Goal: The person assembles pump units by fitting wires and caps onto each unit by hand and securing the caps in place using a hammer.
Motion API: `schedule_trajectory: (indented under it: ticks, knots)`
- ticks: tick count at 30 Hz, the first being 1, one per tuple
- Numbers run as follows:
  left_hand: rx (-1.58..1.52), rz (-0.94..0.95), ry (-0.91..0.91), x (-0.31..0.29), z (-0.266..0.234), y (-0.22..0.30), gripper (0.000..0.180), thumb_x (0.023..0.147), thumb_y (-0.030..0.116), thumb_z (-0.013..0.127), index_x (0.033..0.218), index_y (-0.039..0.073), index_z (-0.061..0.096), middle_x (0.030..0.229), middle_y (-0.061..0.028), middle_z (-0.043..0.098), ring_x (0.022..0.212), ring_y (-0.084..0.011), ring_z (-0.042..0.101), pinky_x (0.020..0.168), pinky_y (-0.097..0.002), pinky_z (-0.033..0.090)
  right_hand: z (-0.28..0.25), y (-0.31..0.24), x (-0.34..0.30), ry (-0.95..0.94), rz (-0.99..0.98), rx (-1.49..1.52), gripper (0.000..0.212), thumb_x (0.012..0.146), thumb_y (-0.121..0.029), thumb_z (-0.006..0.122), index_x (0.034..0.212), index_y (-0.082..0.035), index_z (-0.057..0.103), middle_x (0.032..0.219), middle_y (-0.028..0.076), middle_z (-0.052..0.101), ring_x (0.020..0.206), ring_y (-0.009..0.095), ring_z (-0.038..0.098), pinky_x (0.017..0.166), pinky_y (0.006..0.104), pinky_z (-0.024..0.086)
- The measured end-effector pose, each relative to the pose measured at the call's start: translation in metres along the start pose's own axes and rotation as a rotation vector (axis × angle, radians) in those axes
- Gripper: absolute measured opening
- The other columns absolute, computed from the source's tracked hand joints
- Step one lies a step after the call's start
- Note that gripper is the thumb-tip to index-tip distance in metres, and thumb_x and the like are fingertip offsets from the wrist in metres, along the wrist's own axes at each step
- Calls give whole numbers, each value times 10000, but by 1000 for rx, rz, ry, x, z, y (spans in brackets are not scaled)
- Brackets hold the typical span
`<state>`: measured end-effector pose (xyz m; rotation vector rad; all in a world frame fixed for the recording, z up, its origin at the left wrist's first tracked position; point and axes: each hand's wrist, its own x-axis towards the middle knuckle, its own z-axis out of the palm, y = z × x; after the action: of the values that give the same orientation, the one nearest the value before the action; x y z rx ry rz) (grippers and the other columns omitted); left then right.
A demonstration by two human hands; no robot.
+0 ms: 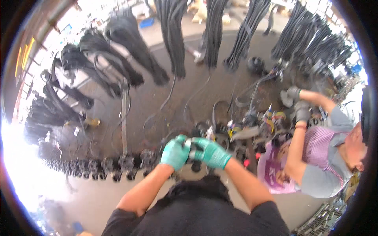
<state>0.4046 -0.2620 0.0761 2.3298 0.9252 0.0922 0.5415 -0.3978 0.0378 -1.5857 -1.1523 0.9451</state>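
Both my hands wear green gloves and meet over the near edge of the dark workbench (145, 114). Between them is a small black part with a silvery band (192, 146); blur hides its exact kind. My left hand (175, 152) has its fingers closed on the part's left side. From the other side, my right hand (212, 152) grips it with thumb and fingers. A long row of black ribbed parts (110, 164) runs along the bench edge to the left of my hands.
Thick bundles of black cable (171, 39) hang over the bench's far side. Loose cables and a black roll (256, 65) lie on the bench. At the right, a co-worker (319, 157) in grey gloves works beside a cluttered pile of fittings (252, 131).
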Motion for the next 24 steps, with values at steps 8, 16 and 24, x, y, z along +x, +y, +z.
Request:
schedule_trajectory:
  ticks: [8,16,24]
  knots:
    - [-92,41,1,20,-3,6,331,1019,331,580,1040,14,671,868,-260,722,860,-457,700,784,-501,551,-48,-47,11,10,228,-138,659,983,-464,695,1358,70,605,1263,215,708,1133,294,697,1015,371,512]
    - [-48,80,26,7,4,-9,267,1039,256,590,1050,0,664,799,-229,712,723,-385,692,700,-432,529,-65,-52,-63,773,94,-130,330,944,-152,748,1239,-13,697,1120,133,742,999,207,705,904,319,543]
    - [-62,67,-14,6,0,-2,300,1013,292,604,1067,6,677,915,-247,730,883,-435,702,796,-470,548,-72,-7,-132,823,313,-564,618,908,-141,760,1444,2,489,1307,215,580,1175,388,603,1019,440,500]
